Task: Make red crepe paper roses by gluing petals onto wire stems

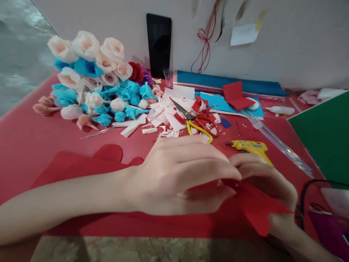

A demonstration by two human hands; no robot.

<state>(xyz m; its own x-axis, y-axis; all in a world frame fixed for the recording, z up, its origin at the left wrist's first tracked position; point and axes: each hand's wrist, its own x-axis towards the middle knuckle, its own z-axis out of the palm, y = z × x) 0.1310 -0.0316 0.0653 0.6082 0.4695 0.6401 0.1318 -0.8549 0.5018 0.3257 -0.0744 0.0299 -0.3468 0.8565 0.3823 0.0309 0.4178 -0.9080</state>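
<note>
My left hand (pixel 182 178) reaches across the front of the red table (pixel 89 233), its thumb and fingertips closed on the edge of a red crepe paper piece (pixel 257 207). Meeting it from the right, my right hand (pixel 268 178) grips the same piece, its fingers curled and partly hidden behind the paper. The piece hangs down in front of the right wrist and ends in a point. Beneath and beside my left forearm lie more red paper pieces (pixel 79 163) with rounded edges. Just beyond my right hand rests a yellow glue gun (pixel 252 146).
Scissors (pixel 200 131) with yellow and red handles lie on white paper scraps (pixel 163 112). Paper flowers (pixel 87 45) are piled at the back left. A black tablet (pixel 159 45) leans on the wall. Clear sticks (pixel 283 145) and a green board (pixel 324 127) are at right.
</note>
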